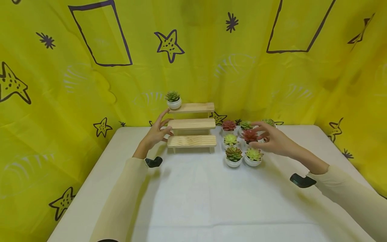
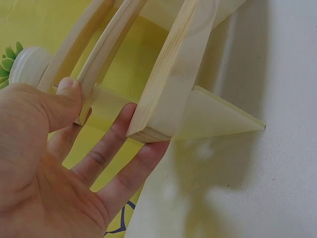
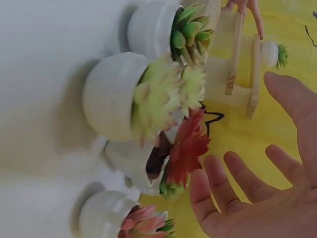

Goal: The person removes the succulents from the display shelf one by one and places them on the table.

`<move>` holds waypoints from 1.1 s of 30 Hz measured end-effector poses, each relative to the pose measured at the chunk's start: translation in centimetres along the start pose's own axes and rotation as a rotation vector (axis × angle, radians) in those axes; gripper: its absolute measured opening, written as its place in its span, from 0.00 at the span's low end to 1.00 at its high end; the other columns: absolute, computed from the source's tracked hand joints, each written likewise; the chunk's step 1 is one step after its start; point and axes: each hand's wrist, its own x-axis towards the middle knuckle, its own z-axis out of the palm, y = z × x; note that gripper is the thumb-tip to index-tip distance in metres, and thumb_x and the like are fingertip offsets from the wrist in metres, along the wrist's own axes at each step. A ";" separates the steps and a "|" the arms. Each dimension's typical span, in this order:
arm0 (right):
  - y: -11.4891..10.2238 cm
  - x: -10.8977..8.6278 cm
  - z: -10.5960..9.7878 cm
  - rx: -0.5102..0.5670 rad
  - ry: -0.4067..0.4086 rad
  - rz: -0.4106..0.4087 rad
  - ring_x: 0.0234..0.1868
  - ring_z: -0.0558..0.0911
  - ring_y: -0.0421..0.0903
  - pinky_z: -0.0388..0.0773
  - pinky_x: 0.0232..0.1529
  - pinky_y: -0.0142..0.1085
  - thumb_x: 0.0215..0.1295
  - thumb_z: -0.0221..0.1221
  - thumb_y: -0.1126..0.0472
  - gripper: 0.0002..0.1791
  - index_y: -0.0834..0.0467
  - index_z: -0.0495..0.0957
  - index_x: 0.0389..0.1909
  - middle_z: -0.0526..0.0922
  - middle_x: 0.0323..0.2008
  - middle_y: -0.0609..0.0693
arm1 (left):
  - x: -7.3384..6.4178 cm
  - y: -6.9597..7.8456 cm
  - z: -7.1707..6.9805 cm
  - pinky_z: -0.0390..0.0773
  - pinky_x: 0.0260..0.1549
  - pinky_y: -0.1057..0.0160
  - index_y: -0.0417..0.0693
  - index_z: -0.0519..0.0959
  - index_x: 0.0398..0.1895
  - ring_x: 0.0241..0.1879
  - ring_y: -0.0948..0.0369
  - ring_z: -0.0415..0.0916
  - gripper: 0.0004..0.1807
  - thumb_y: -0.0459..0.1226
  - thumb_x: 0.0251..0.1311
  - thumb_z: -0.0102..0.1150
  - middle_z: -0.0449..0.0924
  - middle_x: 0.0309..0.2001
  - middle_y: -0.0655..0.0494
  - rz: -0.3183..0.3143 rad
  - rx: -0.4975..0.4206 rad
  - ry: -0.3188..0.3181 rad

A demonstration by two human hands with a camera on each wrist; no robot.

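Note:
A three-tiered wooden stand stands on the white cloth. My left hand holds its left end; in the left wrist view the thumb lies against one tier's end while other fingers touch the lowest tier. One green potted succulent sits at the left of the top tier. Over the group of potted succulents, my right hand reaches with parted, slightly bent fingers, holding nothing. Nearest to its fingertips is a red succulent in a white pot, partly hidden in the head view.
Around the red one stand several more white-potted succulents, including a dark green one, a light green one and another red one. A yellow patterned curtain hangs behind the table.

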 end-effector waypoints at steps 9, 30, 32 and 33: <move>-2.6 3.2 0.1 -0.027 0.010 -0.045 0.53 0.81 0.63 0.83 0.45 0.46 0.68 0.69 0.58 0.40 0.59 0.61 0.75 0.76 0.64 0.67 | 0.0 0.0 0.0 0.84 0.36 0.47 0.79 0.43 0.82 0.51 0.36 0.78 0.42 0.37 0.78 0.52 0.50 0.81 0.43 0.035 0.009 -0.019; -7.1 11.9 2.7 0.078 -0.010 -0.059 0.57 0.80 0.62 0.81 0.51 0.53 0.67 0.70 0.53 0.43 0.58 0.60 0.77 0.71 0.68 0.65 | 0.2 0.1 0.0 0.83 0.37 0.45 0.74 0.40 0.84 0.55 0.30 0.75 0.43 0.34 0.78 0.50 0.47 0.82 0.42 0.001 -0.005 -0.026; -7.5 12.6 3.1 0.078 -0.002 -0.066 0.58 0.79 0.63 0.80 0.52 0.53 0.67 0.70 0.54 0.42 0.58 0.60 0.77 0.72 0.68 0.64 | 0.1 0.0 0.0 0.84 0.36 0.46 0.77 0.40 0.83 0.54 0.31 0.75 0.43 0.35 0.78 0.50 0.47 0.82 0.44 0.006 0.003 -0.021; -7.6 13.0 3.4 0.076 0.002 -0.065 0.59 0.78 0.64 0.79 0.52 0.54 0.67 0.69 0.54 0.42 0.58 0.60 0.77 0.72 0.68 0.63 | 0.1 0.0 0.0 0.84 0.36 0.47 0.78 0.41 0.83 0.54 0.32 0.76 0.43 0.36 0.78 0.50 0.48 0.82 0.44 0.008 0.009 -0.018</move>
